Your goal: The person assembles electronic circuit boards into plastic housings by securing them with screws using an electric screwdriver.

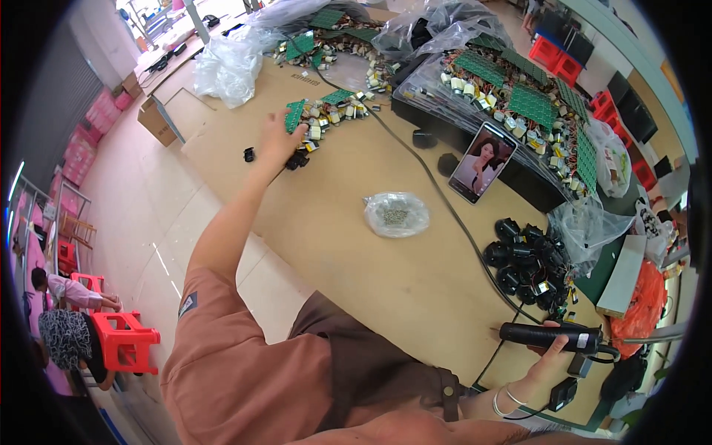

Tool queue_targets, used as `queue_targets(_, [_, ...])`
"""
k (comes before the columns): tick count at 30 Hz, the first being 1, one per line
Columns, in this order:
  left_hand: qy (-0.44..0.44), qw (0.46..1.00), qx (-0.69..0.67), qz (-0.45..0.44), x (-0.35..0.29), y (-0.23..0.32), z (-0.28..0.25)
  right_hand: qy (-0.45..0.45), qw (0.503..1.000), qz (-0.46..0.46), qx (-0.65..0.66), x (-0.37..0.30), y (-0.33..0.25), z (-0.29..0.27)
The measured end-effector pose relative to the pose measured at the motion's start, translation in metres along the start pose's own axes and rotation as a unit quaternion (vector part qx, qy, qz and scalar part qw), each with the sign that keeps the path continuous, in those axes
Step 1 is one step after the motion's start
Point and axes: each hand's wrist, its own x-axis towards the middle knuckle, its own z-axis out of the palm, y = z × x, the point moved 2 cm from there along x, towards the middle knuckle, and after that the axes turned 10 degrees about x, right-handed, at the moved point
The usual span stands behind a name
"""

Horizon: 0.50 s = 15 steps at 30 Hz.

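The left hand (pixel 280 141) reached far across the brown table (pixel 356 252) and lay on a small pile of green circuit boards (pixel 326 111) with yellow-taped parts, while the right hand (pixel 552 352) gripped a black electric screwdriver (pixel 549 337) near the table's right edge. Between them lay a clear bag of small metal pieces (pixel 397 215), a propped phone (pixel 482 163) and a heap of black parts (pixel 526 259); far right, a tray (pixel 519 96) held more boards.

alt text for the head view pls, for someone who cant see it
Seen from above, a person's left hand reaches across a wooden table to a pile of green circuit boards, while the right hand holds a black electric screwdriver. A bag of screws, a propped phone and black parts lie between.
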Motion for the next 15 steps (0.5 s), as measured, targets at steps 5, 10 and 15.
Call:
queue_targets(5, [-0.164,0.965,-0.049,-0.199,0.03,-0.031,0.012,-0.186,0.94,0.191,-0.215,-0.026,-0.016,-0.009])
queue_targets(10, [-0.245,0.871,-0.297,-0.305,0.029,-0.057,0.036,-0.458,0.822,0.203,-0.27,-0.055,-0.049,0.041])
queue_targets(15, [-0.182,0.825,-0.49,-0.215,0.003,-0.026,0.021,-0.619,0.735,0.004,-0.279,-0.039,-0.066,0.175])
